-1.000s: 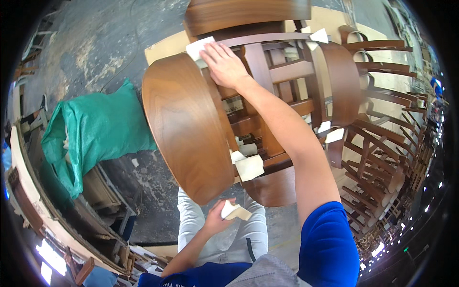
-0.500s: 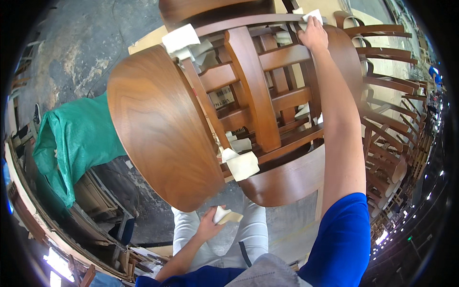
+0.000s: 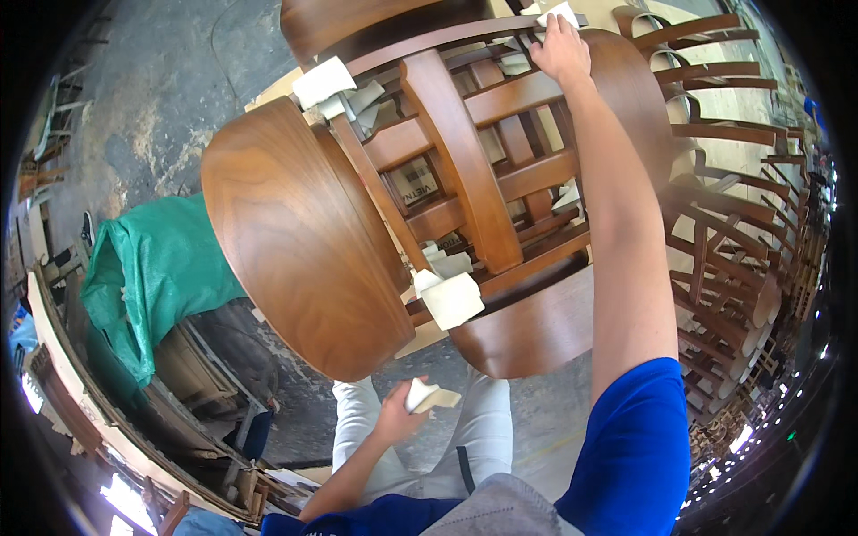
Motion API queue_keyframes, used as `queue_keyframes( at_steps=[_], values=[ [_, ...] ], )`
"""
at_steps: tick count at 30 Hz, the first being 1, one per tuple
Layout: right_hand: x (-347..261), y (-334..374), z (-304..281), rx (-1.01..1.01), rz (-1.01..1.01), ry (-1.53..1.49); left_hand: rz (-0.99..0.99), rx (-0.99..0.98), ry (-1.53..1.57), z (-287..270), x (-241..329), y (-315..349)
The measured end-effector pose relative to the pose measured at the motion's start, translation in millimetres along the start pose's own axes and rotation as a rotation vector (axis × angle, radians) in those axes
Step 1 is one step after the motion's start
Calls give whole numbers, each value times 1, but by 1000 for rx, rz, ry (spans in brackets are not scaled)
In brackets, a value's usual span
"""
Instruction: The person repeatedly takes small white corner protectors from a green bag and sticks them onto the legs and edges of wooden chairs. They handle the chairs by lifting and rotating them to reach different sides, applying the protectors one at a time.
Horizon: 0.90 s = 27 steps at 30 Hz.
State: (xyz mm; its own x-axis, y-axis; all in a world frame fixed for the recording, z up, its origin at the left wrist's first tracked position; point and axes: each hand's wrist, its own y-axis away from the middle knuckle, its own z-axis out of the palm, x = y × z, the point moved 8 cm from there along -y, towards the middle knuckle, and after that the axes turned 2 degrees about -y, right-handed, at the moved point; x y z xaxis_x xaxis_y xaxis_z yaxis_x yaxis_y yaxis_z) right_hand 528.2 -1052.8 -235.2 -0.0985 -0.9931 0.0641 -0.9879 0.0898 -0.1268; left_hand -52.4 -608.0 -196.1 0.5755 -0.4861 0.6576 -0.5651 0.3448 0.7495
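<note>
A stack of brown wooden chair parts stands before me, with crossed slats and legs (image 3: 465,161) in the middle and curved wooden panels (image 3: 299,241) around them. My right hand (image 3: 565,54) reaches to its far right corner, its fingers on a white foam piece (image 3: 559,14) at the end of the far rail. Low in front of my body, my left hand (image 3: 398,415) grips several white foam pieces (image 3: 433,398). More foam covers the far left corner (image 3: 323,83) and the near corner (image 3: 452,301) of the frame.
A green woven sack (image 3: 170,268) lies left of the stack, above a bin-like wooden enclosure with scraps (image 3: 197,384). Many chair frames (image 3: 715,134) stand in rows at the right. Cardboard (image 3: 416,181) shows beneath the slats, and the floor (image 3: 170,116) is worn grey.
The view has shifted a little, so the stack sits slightly higher and further left. My right hand stays at the far right corner foam; my left still holds its foam pieces.
</note>
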Motion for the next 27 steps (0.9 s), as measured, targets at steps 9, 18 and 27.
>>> queue_keyframes(
  at_steps=[9,18,27],
  values=[
    [4,328,-148,-704,-404,-585,-54,88,-45,-90,37,88],
    [224,841,-244,-454,1383,-946,-204,431,279,-192,-12,164],
    [100,951,-229,-730,1564,-1168,-279,610,493,-209,-83,214]
  ],
)
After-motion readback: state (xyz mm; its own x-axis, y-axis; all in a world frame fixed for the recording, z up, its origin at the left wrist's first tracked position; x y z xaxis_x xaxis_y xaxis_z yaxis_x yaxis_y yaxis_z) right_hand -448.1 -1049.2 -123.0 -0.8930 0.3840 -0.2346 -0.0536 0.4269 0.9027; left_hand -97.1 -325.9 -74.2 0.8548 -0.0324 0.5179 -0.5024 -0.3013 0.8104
